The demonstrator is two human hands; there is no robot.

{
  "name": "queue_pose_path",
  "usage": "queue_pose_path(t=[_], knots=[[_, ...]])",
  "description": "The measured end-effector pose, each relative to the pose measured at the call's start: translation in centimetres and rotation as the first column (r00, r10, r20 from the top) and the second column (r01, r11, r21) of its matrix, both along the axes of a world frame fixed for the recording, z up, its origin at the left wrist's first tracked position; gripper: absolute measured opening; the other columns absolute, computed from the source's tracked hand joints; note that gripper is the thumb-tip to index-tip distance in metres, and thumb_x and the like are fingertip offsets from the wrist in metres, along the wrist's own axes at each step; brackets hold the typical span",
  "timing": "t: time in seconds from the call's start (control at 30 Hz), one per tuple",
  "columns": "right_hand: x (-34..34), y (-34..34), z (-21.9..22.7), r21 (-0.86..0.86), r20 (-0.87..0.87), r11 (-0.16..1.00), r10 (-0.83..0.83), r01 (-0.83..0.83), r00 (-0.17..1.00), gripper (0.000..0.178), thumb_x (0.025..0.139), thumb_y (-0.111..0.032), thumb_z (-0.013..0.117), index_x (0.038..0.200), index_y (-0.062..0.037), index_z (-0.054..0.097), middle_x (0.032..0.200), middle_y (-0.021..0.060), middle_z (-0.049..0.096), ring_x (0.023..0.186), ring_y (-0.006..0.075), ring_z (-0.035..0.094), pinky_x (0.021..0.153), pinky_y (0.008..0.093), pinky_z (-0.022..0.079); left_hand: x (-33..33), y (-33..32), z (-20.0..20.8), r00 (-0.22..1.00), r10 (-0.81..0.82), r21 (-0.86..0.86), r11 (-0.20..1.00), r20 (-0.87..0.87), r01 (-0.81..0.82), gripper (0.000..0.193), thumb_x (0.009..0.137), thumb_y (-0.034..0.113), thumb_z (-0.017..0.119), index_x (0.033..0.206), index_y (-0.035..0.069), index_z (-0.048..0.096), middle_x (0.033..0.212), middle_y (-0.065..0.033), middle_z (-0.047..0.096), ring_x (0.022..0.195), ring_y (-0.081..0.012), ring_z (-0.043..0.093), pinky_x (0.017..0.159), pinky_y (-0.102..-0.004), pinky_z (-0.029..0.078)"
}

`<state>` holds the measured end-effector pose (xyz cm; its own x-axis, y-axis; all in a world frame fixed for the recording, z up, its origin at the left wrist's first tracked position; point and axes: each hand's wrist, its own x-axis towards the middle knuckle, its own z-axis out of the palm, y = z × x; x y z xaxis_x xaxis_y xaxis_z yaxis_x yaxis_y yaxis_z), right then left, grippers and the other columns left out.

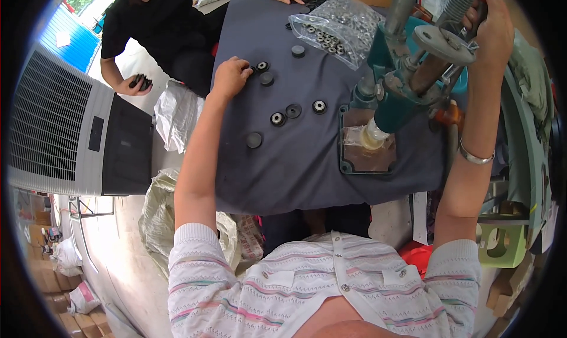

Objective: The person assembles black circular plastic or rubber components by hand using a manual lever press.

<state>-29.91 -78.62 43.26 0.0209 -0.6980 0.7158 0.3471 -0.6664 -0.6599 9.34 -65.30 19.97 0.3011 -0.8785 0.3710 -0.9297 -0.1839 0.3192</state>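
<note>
My left hand is at the left side of the cloth-covered table, its fingers curled on a small black round piece that they partly hide. Right beside it lie a black wheel with a metal bearing centre and a plain black disc. Up at the right, my right hand is closed around the lever of a green hand press. The press's pale round tip stands low over its base plate; whether anything sits under it is hidden.
More black wheels and discs lie on the grey cloth. A clear bag of small metal bearings lies behind the press. A person in black holds black pieces at the far left and reaches over the table.
</note>
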Motion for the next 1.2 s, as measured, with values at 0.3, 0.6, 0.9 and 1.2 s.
queue_pose_path(t=[0.3, 0.6, 0.9, 1.2], knots=[[-0.3, -0.9, -0.1, -0.143, -0.069, 0.983, 0.107, -0.116, 0.992, 0.032, 0.102, -0.032, 0.040, 0.079, -0.0092, 0.040, 0.059, -0.0014, 0.032, 0.042, 0.0084, 0.029, 0.038, 0.0246, 0.026, 0.2, -0.4, -0.3, 0.998, -0.021, 0.009, 1.000, -0.054, 0.022, 0.020, 0.081, 0.017, 0.073, 0.095, 0.003, 0.074, 0.090, -0.0131, 0.066, 0.083, -0.0313, 0.065, 0.075, -0.0389, 0.050], [0.2, -0.9, 0.0, -0.114, -0.023, 0.990, 0.083, -0.085, 0.996, 0.030, 0.101, -0.031, 0.041, 0.081, -0.0089, 0.040, 0.062, -0.0013, 0.035, 0.043, 0.0077, 0.031, 0.036, 0.0237, 0.026, 0.2, 0.1, -1.0, 0.963, -0.044, -0.069, 0.997, -0.267, 0.027, 0.024, 0.076, 0.019, 0.077, 0.095, 0.004, 0.075, 0.088, -0.0104, 0.068, 0.077, -0.0260, 0.066, 0.072, -0.0329, 0.051], [0.2, -1.1, 0.0, -0.154, -0.024, 0.985, 0.071, -0.074, 0.997, 0.032, 0.102, -0.031, 0.040, 0.078, -0.0095, 0.040, 0.062, -0.0011, 0.036, 0.042, 0.0078, 0.030, 0.037, 0.0240, 0.024, -0.2, 0.6, -1.5, 0.988, -0.044, -0.059, 0.998, -0.145, 0.036, 0.022, 0.078, 0.019, 0.075, 0.097, 0.007, 0.076, 0.094, -0.0082, 0.069, 0.086, -0.0279, 0.065, 0.078, -0.0355, 0.051], [0.2, 0.0, -0.2, -0.058, 0.025, 0.998, 0.029, -0.028, 0.999, 0.021, 0.102, -0.029, 0.051, 0.101, -0.0093, 0.057, 0.067, -0.0051, 0.045, 0.047, 0.0029, 0.039, 0.040, 0.0178, 0.031, -0.9, 1.2, -2.6, 0.999, -0.035, -0.146, 0.989, -0.029, 0.030, 0.026, 0.078, 0.018, 0.075, 0.102, 0.008, 0.074, 0.097, -0.0066, 0.069, 0.096, -0.0268, 0.062, 0.084, -0.0363, 0.050]])
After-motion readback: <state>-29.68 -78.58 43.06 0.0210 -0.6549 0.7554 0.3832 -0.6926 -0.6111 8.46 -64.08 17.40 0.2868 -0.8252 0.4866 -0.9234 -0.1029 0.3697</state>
